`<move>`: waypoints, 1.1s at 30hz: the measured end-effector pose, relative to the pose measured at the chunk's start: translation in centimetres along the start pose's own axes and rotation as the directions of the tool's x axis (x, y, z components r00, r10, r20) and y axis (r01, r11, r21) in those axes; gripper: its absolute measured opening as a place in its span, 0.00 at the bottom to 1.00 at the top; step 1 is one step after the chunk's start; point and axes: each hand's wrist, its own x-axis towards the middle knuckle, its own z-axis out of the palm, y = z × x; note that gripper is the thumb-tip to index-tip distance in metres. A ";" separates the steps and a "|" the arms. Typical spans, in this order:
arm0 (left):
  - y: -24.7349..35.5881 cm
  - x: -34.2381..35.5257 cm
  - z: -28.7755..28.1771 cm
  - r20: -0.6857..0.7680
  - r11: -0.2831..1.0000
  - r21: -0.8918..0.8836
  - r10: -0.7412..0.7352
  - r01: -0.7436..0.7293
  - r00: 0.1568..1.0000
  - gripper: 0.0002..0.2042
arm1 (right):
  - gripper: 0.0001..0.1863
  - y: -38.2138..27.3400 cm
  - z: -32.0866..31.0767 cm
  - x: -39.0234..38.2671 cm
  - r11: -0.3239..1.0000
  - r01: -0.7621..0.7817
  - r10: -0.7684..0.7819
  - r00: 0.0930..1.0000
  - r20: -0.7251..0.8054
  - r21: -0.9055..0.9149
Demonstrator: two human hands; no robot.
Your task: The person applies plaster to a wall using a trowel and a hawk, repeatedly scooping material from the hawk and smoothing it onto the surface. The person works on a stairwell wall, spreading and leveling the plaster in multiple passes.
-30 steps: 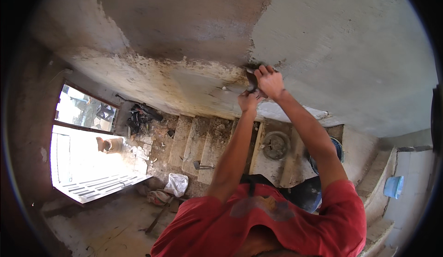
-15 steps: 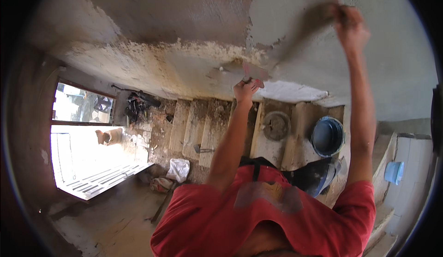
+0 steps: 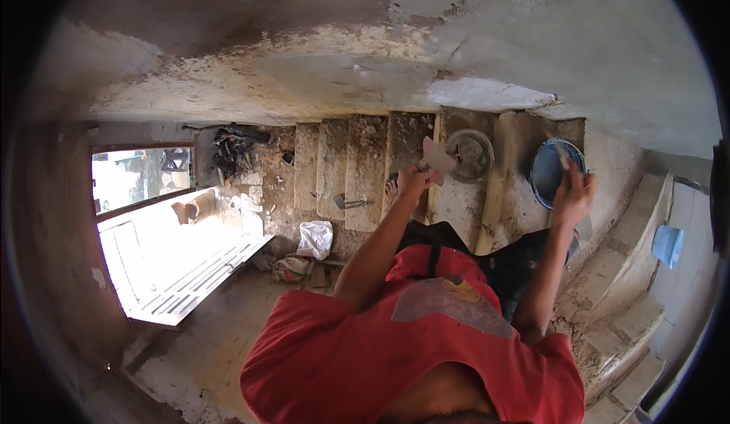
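Across the top of the view extends the plastered wall (image 3: 334,74), patched in brown, pale yellow and grey. Against its lower edge abut the ends of the concrete steps (image 3: 365,158). The person's red shirt (image 3: 334,348) occupies the lower centre; from its sleeves, both forearms reach toward the steps, the left slanting rightward, the right bent at the elbow and directed at the blue bucket (image 3: 534,177). This bucket stands near the wall-side end of one step; the round grey basin (image 3: 489,161) rests near the same end of a step to its left. The right hand (image 3: 574,196), at the bucket's right rim, is curled closed around a slim tool (image 3: 563,155) whose blade overlies the bucket's opening and points wallward; whether it touches the contents cannot be told. The left hand (image 3: 414,183), left of the basin, grips a thin flat plate (image 3: 439,159) by its near edge, fingers bent, thumb side toward the basin.
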 end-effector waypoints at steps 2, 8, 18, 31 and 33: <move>-1.8 1.2 -1.2 0.014 0.999 0.013 -0.041 0.040 0.999 0.12 | 0.19 -0.5 1.0 -3.9 1.000 0.011 -0.010 0.998 0.059 -0.020; -1.7 0.7 -4.2 0.063 0.997 0.073 0.021 -0.026 0.998 0.14 | 0.17 -2.6 3.3 -8.7 0.982 -0.172 0.150 0.961 0.232 0.080; 1.3 1.0 -5.0 -0.092 0.964 0.265 0.019 0.007 0.996 0.17 | 0.11 0.7 17.3 -14.9 0.866 -0.446 0.307 0.830 0.465 0.224; -3.0 15.7 6.2 0.134 0.790 0.599 0.061 -0.130 0.989 0.11 | 0.16 5.1 34.8 -28.1 0.498 -0.861 0.602 0.430 0.673 0.104; -4.3 18.3 7.4 0.169 0.773 0.613 0.070 -0.161 0.983 0.10 | 0.16 5.9 37.4 -28.4 0.642 -0.766 0.567 0.458 0.684 -0.019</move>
